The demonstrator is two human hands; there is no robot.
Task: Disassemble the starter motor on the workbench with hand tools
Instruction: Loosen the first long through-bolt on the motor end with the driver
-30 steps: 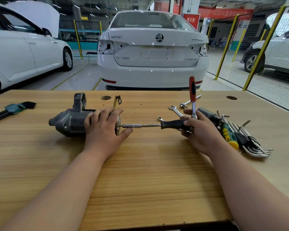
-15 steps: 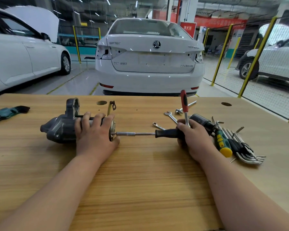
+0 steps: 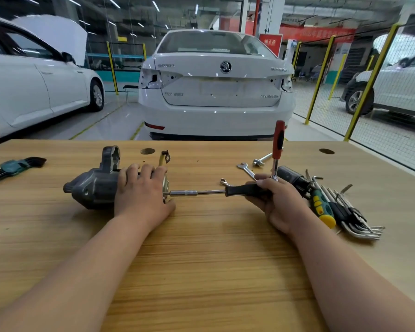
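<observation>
Slippage threatens: left hand (image 3: pixel 141 200) clamps the grey cast-metal starter motor (image 3: pixel 94 188), right hand (image 3: pixel 278 202) grips the black-handled socket driver (image 3: pixel 240 190); tilting could jump it off.

Open table (image 3: pixel 213 271) surface at near centre; hex keys (image 3: pixel 362 230) and screwdriver (image 3: pixel 321 207) crowd right; starter motor (image 3: pixel 91 188) blocks left.

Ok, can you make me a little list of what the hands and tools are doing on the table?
Left hand: holds the grey motor down on the table
Right hand: grips the black handle of a long driver
Driver tip: against the motor's right end
Red-handled tool: stands upright just behind the right hand
Right side: pile of bent keys, green-and-yellow screwdriver, spanners
Far left: another bundle of keys
</observation>
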